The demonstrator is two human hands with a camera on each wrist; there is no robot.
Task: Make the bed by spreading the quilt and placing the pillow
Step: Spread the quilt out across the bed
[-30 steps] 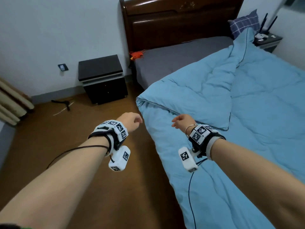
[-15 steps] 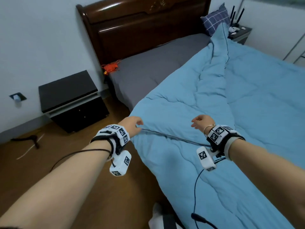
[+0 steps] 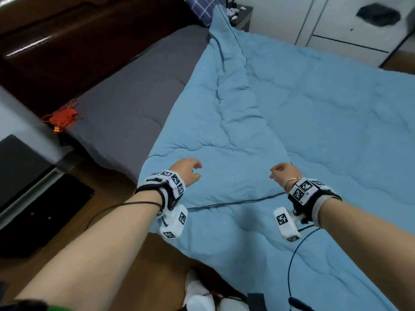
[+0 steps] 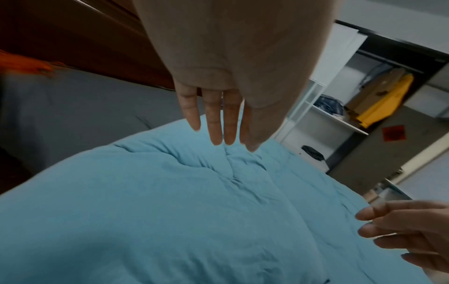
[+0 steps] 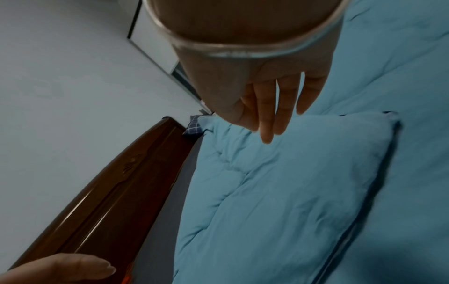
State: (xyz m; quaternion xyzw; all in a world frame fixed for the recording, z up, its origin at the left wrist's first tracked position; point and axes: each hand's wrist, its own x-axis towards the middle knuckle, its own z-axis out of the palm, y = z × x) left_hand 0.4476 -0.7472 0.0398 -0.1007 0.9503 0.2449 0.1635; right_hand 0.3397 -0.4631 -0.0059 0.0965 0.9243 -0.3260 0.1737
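A light blue quilt (image 3: pixel 303 135) covers most of the bed, its near-left corner folded back over itself into a triangular flap (image 3: pixel 224 135). The grey mattress sheet (image 3: pixel 134 93) lies bare toward the headboard. A dark blue checked pillow (image 3: pixel 202 7) leans at the far corner of the bed. My left hand (image 3: pixel 190 171) hovers just above the flap's lower edge, fingers straight (image 4: pixel 213 123), holding nothing. About an arm's width to the right, my right hand (image 3: pixel 280 173) hangs over the flap's right corner, fingers straight (image 5: pixel 272 107) and empty.
A dark wooden headboard (image 3: pixel 67 41) stands at the upper left. A black nightstand (image 3: pixel 29 187) sits beside the bed on the brown floor. A red knotted ornament (image 3: pixel 62 115) hangs at the mattress corner. White wardrobe doors (image 3: pixel 348 25) rise beyond the bed. My feet (image 3: pixel 202 297) are at its side.
I have stepped closer and turned toward the bed. Both hands moved from beside the bed edge to above the folded flap, still empty.
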